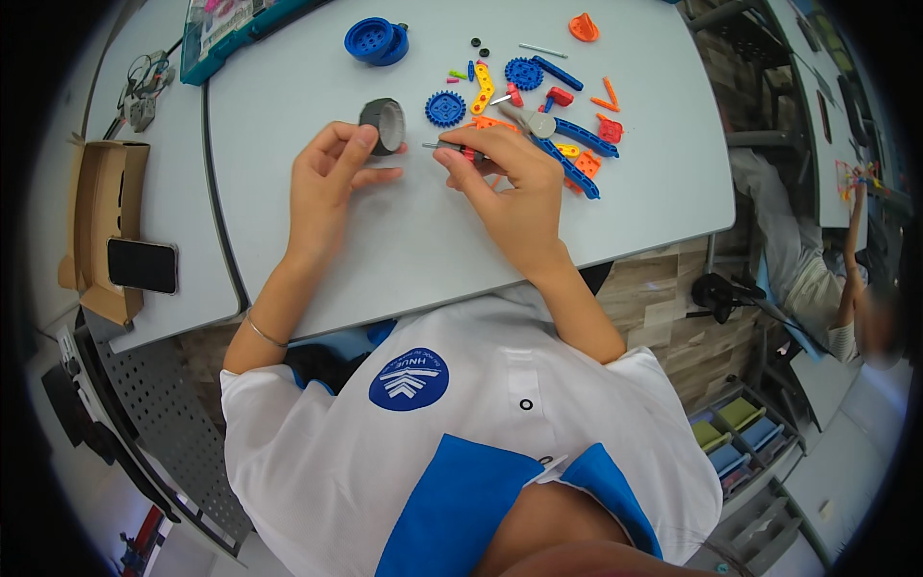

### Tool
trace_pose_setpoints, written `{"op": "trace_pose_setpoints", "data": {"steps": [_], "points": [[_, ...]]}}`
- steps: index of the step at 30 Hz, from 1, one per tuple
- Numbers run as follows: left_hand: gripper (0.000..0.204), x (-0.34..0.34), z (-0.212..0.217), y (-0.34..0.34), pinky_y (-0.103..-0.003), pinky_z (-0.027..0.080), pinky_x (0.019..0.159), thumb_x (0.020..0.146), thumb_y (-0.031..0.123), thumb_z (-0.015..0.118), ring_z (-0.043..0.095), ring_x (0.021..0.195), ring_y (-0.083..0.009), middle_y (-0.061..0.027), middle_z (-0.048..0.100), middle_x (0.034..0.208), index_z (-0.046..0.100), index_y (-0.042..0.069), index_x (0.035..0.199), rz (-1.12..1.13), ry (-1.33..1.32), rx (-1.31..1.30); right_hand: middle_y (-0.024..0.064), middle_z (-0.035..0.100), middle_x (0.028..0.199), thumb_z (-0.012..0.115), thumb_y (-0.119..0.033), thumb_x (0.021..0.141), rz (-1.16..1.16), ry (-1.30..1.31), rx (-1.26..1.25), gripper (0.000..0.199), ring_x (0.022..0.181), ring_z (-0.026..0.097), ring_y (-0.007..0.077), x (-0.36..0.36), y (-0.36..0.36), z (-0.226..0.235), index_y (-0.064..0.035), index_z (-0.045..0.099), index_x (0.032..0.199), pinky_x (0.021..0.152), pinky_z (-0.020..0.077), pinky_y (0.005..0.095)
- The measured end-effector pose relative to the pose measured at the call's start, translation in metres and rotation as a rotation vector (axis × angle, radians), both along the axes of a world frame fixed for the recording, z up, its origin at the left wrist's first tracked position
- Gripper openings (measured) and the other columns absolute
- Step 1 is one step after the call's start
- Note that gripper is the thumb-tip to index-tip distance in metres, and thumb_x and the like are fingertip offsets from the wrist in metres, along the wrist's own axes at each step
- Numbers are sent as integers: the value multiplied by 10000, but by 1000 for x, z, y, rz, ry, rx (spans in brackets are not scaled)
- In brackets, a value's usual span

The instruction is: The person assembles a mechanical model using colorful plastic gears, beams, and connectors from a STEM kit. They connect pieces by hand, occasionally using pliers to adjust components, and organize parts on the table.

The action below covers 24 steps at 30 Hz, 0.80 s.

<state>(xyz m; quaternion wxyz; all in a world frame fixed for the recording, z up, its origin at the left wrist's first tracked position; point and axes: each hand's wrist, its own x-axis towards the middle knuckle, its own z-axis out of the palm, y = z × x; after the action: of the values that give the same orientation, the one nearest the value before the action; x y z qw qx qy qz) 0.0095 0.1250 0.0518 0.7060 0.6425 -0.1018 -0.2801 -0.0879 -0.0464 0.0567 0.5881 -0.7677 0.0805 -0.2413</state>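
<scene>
Above the table, my left hand [330,168] grips a black tyre [387,127] by its left side, its hollow opening facing right. My right hand [510,178] pinches a small black and red piece [465,151] with a thin metal tip pointing left at the tyre. A gap separates the two. Just beyond my right hand lies a grey-headed, pliers-like tool [535,122] with blue arms. Around it are two blue gears [445,109], a yellow bent beam [482,88], red connectors [559,97] and orange pieces [587,163], partly hidden by my fingers.
Blue wheel hubs [376,41] stand at the far side, with a teal box [240,43] to their left. An open cardboard box [101,207] and a phone [142,264] are on the left table. At the right edge another person [817,288] reaches toward a table.
</scene>
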Motion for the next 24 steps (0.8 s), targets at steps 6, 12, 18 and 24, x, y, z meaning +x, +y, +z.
{"op": "trace_pose_setpoints", "data": {"steps": [6,12,18,24], "points": [[401,1,3,0,-322,535,825,816,140,793,629,1006,-174,-88,645,1162,614,28,1158,79,-769,512,81,683,825,752,-57,833,5,42,-30,166,622,623,122,-8,-18,8,8,712,980,584,491,234],[556,6,-1,-1,-393,444,981,745,167,831,548,1142,-280,-114,616,1191,587,31,1226,-89,-1064,608,77,673,856,752,-51,835,-23,-26,-188,172,605,598,121,-8,-24,10,-6,707,995,574,472,235],[532,5,17,-8,-386,444,970,772,162,809,547,1146,-286,-118,606,1228,592,30,1240,-45,-1129,611,73,656,848,743,-41,841,7,-83,-237,183,599,591,121,-10,-25,1,-10,692,1014,535,463,238],[276,150,42,-10,-345,487,798,892,177,708,627,1000,-248,-90,675,1087,683,58,1140,135,-1426,604,75,660,830,763,-43,820,13,-172,-269,200,580,581,135,-11,-24,-6,-15,694,1006,515,452,246]]}}
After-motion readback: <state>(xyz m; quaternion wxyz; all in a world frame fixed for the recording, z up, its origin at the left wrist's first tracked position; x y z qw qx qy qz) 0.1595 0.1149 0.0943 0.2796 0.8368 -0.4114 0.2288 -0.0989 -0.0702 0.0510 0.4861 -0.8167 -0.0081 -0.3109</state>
